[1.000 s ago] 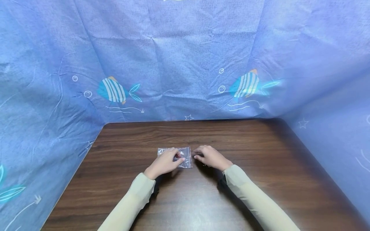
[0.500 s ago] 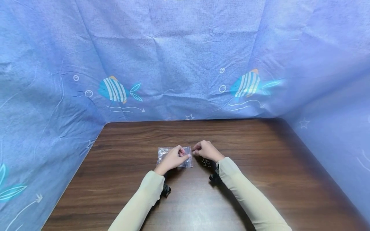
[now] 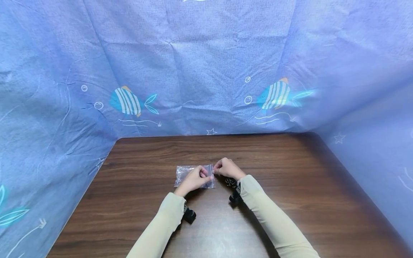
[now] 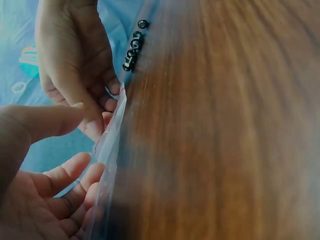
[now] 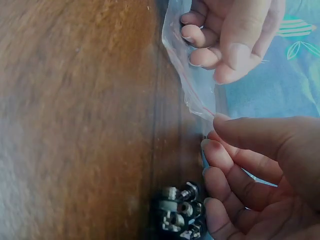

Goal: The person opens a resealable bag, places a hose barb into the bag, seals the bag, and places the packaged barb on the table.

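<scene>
A clear zip-lock plastic bag [image 3: 182,174] with a thin red line along its mouth lies flat on the wooden table. My right hand [image 3: 227,169] pinches the mouth's edge between thumb and forefinger; the right wrist view shows the bag's corner [image 5: 200,106] at those fingertips. Over the bag, my left hand [image 3: 193,180] has its thumb apart from loosely bent fingers, and in the left wrist view these fingertips rest against the plastic [image 4: 107,160]. Under the right hand sits a small pile of shiny metal pieces with round holes [image 5: 180,210].
The brown wooden table [image 3: 161,150] extends on all sides of the bag. Blue cloth with printed fish [image 3: 206,71] hangs behind it and along both sides. Dark wrist cameras, such as the left one [image 3: 189,216], hang below the sleeves.
My left hand has shifted right over the bag toward its mouth. My right hand has moved slightly left and now pinches the bag's edge, leaving more of the metal pile visible.
</scene>
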### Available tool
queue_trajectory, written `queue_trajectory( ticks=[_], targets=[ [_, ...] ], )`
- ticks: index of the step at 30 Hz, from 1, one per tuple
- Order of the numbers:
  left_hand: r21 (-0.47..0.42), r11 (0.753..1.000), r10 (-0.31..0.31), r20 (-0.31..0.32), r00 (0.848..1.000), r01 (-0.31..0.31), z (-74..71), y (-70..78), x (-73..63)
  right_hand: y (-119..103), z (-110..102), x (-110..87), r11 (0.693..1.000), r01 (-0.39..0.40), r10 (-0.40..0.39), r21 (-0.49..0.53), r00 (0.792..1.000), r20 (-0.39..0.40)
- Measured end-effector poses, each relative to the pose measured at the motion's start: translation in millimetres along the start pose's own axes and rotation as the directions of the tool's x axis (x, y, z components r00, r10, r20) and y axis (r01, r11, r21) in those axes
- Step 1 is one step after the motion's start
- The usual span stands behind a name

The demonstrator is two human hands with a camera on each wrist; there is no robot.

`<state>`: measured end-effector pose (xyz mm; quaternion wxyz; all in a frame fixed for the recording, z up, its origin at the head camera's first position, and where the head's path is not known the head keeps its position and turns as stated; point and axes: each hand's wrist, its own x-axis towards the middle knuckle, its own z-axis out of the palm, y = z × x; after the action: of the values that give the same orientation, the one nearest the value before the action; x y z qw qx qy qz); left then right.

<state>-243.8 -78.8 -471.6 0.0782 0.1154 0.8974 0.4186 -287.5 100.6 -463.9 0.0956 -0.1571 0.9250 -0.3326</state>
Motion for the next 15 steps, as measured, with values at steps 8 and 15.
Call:
queue_trajectory(
  ticks=[8, 15],
  targets=[
    [-0.025, 1.0, -0.017, -0.035, 0.999, 0.016, 1.9, -4.5, 1.6, -0.7, 1.7, 1.0, 0.998, 0.005, -0.007, 0.063, 0.999, 0.038],
    [-0.025, 0.999, -0.035, -0.041, 0.999, 0.034, 3.7, -6.1, 3.4, 1.1, 0.7, 1.8, 0.977, -0.028, 0.012, 0.209, 0.997, 0.077]
  ],
)
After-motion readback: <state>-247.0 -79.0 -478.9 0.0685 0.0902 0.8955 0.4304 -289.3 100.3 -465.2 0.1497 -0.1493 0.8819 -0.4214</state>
